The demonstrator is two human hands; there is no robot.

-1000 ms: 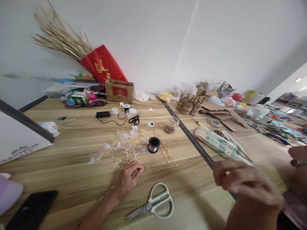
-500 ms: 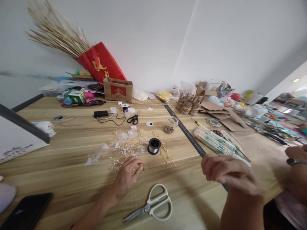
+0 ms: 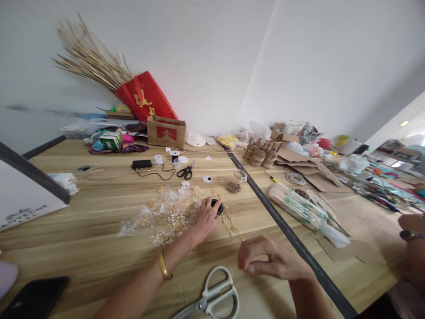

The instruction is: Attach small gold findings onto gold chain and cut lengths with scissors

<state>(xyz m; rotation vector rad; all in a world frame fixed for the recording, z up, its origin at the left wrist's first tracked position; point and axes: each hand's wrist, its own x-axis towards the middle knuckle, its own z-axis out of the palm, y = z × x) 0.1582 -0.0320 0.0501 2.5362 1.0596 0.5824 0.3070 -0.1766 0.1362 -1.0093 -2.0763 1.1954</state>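
Observation:
My left hand, with a gold bangle on its wrist, reaches over the black wire spool, its fingers curled round the top and near side. Much of the spool is hidden under them. Above the table at the right, my right hand has thumb and forefinger pressed together; whatever the pinch contains is too small to make out. Gold chains lie just right of the spool. Left of it are clear bags and loose clear and gold beads. Large pale-handled scissors rest between my forearms.
Black scissors, a black adapter and a dish of brown beads stand farther back. A dark strip crosses the table. Bundled sticks lie beyond it. A phone is at the front left; another person's arm shows at right.
My left hand has moved forward and right from the beads onto the spool. My right hand has come left and lower, towards the middle. The view has shifted slightly.

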